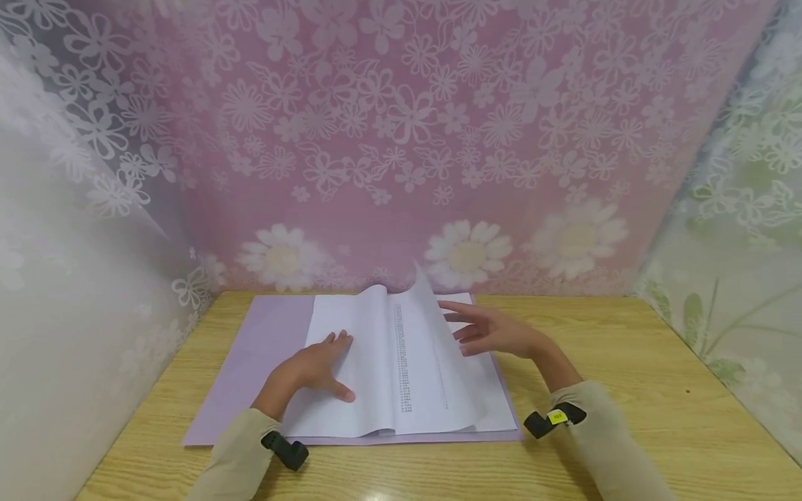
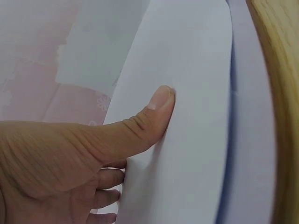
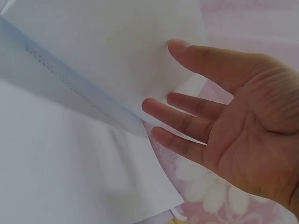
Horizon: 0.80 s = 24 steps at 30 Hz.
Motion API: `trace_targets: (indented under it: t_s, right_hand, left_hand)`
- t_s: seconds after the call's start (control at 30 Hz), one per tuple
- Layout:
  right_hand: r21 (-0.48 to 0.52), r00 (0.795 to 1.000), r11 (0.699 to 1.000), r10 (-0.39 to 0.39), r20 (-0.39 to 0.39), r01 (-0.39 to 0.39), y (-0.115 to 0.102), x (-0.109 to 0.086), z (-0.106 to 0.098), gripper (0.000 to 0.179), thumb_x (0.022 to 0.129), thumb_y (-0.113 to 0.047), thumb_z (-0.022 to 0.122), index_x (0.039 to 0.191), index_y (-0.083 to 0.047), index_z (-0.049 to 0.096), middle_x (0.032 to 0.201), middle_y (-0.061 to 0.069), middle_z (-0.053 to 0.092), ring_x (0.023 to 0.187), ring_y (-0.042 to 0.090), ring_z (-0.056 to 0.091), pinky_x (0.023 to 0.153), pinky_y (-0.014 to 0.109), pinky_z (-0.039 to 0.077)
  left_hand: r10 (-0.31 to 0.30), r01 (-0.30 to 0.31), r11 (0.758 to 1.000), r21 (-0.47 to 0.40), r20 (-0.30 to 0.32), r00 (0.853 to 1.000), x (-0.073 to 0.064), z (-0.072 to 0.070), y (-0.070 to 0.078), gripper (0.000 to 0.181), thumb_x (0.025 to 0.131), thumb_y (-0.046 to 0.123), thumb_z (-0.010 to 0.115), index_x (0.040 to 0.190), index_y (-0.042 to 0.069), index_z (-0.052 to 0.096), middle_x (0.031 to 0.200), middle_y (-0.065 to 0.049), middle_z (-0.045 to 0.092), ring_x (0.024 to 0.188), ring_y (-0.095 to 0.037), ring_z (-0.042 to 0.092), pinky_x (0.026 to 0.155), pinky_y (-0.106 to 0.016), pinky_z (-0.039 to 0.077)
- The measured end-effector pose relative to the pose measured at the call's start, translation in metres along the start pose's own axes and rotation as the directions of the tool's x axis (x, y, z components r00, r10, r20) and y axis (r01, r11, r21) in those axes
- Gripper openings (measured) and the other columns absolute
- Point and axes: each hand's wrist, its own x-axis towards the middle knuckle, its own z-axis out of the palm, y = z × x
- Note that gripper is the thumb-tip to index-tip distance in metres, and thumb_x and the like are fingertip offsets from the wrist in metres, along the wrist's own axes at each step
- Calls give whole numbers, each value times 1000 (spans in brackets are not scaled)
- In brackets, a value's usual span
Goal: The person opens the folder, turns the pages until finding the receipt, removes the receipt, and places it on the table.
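An open folder with a lilac cover (image 1: 263, 348) holds white sheets in the head view. My left hand (image 1: 316, 369) rests spread on the left-hand page (image 1: 370, 369). In the left wrist view the thumb of the left hand (image 2: 107, 149) lies straight on white paper (image 2: 196, 93). One printed sheet (image 1: 426, 348) stands raised and curved near the middle, with a column of small text. My right hand (image 1: 495, 330) is at its right edge, fingers extended. In the right wrist view, the thumb and fingers of the right hand (image 3: 252, 121) stand apart beside the raised sheet (image 3: 117, 46).
The folder lies on a wood-grain table (image 1: 595, 348). Behind it hangs a pink flowered cloth (image 1: 401, 139), with pale flowered cloth (image 1: 745, 278) at the right. Dark wrist bands with cameras (image 1: 291, 452) sit over the beige sleeves (image 1: 238, 459).
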Motion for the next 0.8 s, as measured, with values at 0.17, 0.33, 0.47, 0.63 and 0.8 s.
trace_targets:
  t_s: [0.17,0.33,0.47,0.63,0.8]
  right_hand:
    - [-34,1000,999,0,31,1,-6,5,12,89,91,-17,79,162,-32,28,167,8,31,134,32,58,104,46,54]
    - [-114,999,993,-27,32,30,-11,8,21,89,88,-25,82,161,-36,30,169,-1,28,137,30,56,112,53,46]
    - [-167,997,984,-47,54,55,-15,10,27,90,88,-29,82,162,-31,30,169,0,27,139,33,54,112,56,45]
    - [-192,994,978,-62,95,80,-18,11,34,90,90,-25,80,163,-19,28,170,8,25,141,37,51,113,60,42]
    - [-233,994,970,-42,98,64,-19,12,40,85,90,-29,79,161,-16,33,169,15,24,139,38,52,112,61,42]
  left_hand:
    - [6,-6,1000,-14,3,1000,-2,-2,1,122,70,46,92,162,6,24,170,-17,19,157,-40,18,121,-63,28]
    - [2,-2,1000,-17,2,1000,-4,-3,3,122,70,46,93,162,6,24,170,-18,19,156,-40,21,120,-63,29]
    - [14,-14,1000,-19,-2,1000,-5,-5,3,121,70,46,93,162,6,25,169,-20,21,155,-42,24,119,-63,30]
    - [43,-43,999,-28,-14,999,-6,-7,1,118,71,43,93,161,5,28,167,-21,25,153,-44,26,119,-62,31]
    - [45,-46,998,-37,-20,999,-5,-7,-1,117,71,42,93,161,5,28,167,-21,25,154,-44,26,120,-61,30]
